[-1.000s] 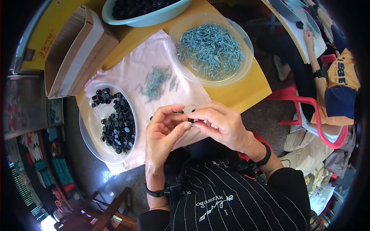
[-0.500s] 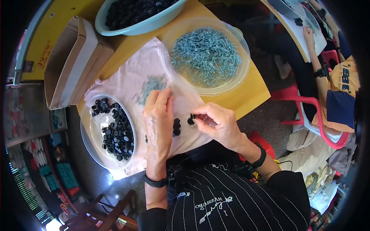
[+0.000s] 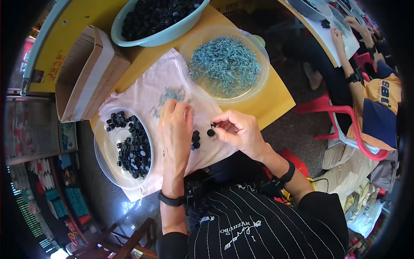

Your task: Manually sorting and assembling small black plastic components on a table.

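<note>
My right hand [image 3: 241,133] pinches a small black plastic cap [image 3: 211,132] between thumb and fingertips, just above the pale pink cloth [image 3: 148,80]. Bent over the cloth, my left hand [image 3: 173,125] has its fingertips drawn together beside a small heap of loose screws [image 3: 170,96]; whatever lies between those fingertips is hidden. Between the two hands, a few black caps [image 3: 195,140] rest on the cloth, partly covered by my left hand. Left of it, a clear plastic tub [image 3: 100,156] contains many more black caps [image 3: 133,151].
A wide clear basin [image 3: 267,71] full of screws [image 3: 224,64] stands at the table's far right. Behind are a light blue basin [image 3: 157,42] of black parts and an open cardboard box [image 3: 88,82]. Another person [image 3: 381,97] sits at a table on the right, near a red chair [image 3: 345,113].
The view has shifted slightly. My right hand keeps its pinch on the black cap, and my left hand stays beside the screw heap, its fingers slightly repositioned.
</note>
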Tool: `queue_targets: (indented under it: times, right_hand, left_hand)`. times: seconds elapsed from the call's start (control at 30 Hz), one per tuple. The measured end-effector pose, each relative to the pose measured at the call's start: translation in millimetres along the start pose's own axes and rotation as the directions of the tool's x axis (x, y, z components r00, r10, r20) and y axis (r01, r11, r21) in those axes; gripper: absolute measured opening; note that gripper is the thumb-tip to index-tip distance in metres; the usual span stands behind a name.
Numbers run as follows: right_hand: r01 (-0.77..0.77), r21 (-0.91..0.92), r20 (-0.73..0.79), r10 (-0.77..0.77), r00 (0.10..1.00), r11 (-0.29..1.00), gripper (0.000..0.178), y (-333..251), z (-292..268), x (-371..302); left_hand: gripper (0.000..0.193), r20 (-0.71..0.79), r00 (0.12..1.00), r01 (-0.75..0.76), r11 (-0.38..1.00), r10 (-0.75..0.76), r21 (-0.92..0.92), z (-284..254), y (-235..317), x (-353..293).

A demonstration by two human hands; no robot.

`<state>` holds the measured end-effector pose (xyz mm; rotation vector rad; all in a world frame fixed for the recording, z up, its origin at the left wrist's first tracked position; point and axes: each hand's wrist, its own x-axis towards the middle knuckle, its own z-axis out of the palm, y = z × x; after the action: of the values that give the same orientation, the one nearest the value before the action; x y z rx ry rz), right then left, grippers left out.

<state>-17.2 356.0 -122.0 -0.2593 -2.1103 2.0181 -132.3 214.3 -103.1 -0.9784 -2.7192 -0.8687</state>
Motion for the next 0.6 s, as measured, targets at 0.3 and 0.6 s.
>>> queue_targets:
  times: [0.3, 0.6]
  right_hand:
    - [0.007, 0.07, 0.0, -0.007, 1.0, 0.997, 0.016, 8, 2, 0]
    - [0.036, -0.011, -0.004, -0.036, 0.999, 0.999, 0.017, 9, 0, 0]
  left_hand:
    - [0.016, 0.006, 0.999, -0.05, 0.998, 0.05, 0.032, 0, 1, -2]
    - [0.017, 0.053, 0.998, 0.024, 0.994, -0.018, -0.11, -1, -14, 0]
